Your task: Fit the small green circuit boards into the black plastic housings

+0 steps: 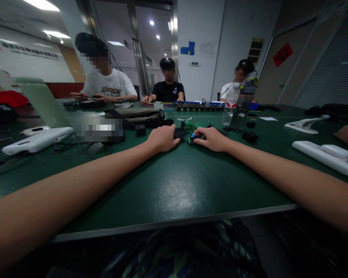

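Observation:
My left hand [164,138] is closed around a small black remote key shell [179,133] with button marks on its face. Just to the right, my right hand [211,139] pinches a small dark part with a blue top [192,136] between thumb and forefinger. A bit of green circuit board [189,141] shows under those fingertips; whether it is joined to the part I cannot tell. Beyond both hands lies a loose cluster of green circuit boards [195,125] on the green table [179,185]. The two hands are close together but apart.
At left are a white device [36,140] and a dark bag [136,116]. Toward the right stand a water bottle [228,110] and a dark clear bottle [241,112], near black blocks [249,136] and a white stand [324,156]. Several people sit around the table.

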`<action>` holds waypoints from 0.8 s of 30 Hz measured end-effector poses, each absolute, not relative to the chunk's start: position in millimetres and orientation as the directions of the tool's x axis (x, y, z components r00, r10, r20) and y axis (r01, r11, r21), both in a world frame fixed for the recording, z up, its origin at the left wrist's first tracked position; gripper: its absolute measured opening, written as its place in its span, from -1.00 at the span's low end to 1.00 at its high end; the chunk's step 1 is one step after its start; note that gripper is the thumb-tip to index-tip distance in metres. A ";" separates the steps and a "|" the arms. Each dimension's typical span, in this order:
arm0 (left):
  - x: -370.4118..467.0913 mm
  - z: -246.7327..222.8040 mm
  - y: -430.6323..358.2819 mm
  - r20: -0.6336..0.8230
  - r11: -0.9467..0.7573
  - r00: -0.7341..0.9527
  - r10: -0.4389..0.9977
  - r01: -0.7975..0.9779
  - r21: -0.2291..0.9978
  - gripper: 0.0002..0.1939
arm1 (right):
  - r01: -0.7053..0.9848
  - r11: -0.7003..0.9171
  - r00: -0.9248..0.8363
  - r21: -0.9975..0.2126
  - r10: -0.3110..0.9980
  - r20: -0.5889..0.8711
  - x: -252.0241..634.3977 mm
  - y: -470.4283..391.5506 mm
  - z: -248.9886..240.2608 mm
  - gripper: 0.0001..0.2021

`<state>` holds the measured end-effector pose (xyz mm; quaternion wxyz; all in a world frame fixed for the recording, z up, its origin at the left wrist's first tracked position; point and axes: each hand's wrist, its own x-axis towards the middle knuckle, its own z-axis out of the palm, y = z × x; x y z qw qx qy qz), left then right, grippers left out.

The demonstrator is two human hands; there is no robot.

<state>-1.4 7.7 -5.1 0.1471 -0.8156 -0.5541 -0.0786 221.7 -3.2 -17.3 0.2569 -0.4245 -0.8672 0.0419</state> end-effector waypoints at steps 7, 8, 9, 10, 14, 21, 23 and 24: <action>-1.5 -4.9 8.0 0.297 -0.341 0.375 0.878 0.926 -0.162 -0.48 | 0.720 0.627 -0.490 -0.298 0.762 0.423 220.6 -5.2 -15.9 -0.83; -1.5 -5.1 8.1 0.296 -0.340 0.374 0.879 0.926 -0.163 -0.48 | 0.721 0.625 -0.480 -0.300 0.762 0.434 219.7 -4.7 -16.2 -0.83; -1.5 -5.2 8.3 0.294 -0.339 0.373 0.880 0.927 -0.164 -0.48 | 0.724 0.621 -0.470 -0.301 0.763 0.443 218.8 -4.1 -16.6 -0.83; -1.6 -5.4 8.5 0.294 -0.338 0.374 0.880 0.926 -0.166 -0.48 | 0.727 0.617 -0.462 -0.301 0.765 0.449 218.1 -3.5 -17.1 -0.84; -1.7 -6.1 9.3 0.303 -0.340 0.378 0.875 0.925 -0.172 -0.48 | 0.732 0.619 -0.471 -0.284 0.761 0.445 216.9 -1.3 -19.5 -0.85; -1.7 -5.6 9.1 0.301 -0.346 0.384 0.873 0.922 -0.172 -0.49 | 0.762 0.597 -0.475 -0.249 0.778 0.412 217.7 -2.3 -17.0 -0.84; -1.8 -5.2 8.7 0.299 -0.344 0.382 0.875 0.923 -0.172 -0.49 | 0.772 0.591 -0.481 -0.235 0.784 0.393 218.2 -3.3 -14.8 -0.83; -1.8 -4.9 8.4 0.297 -0.342 0.379 0.876 0.924 -0.171 -0.49 | 0.774 0.590 -0.484 -0.230 0.785 0.387 218.5 -3.7 -13.8 -0.82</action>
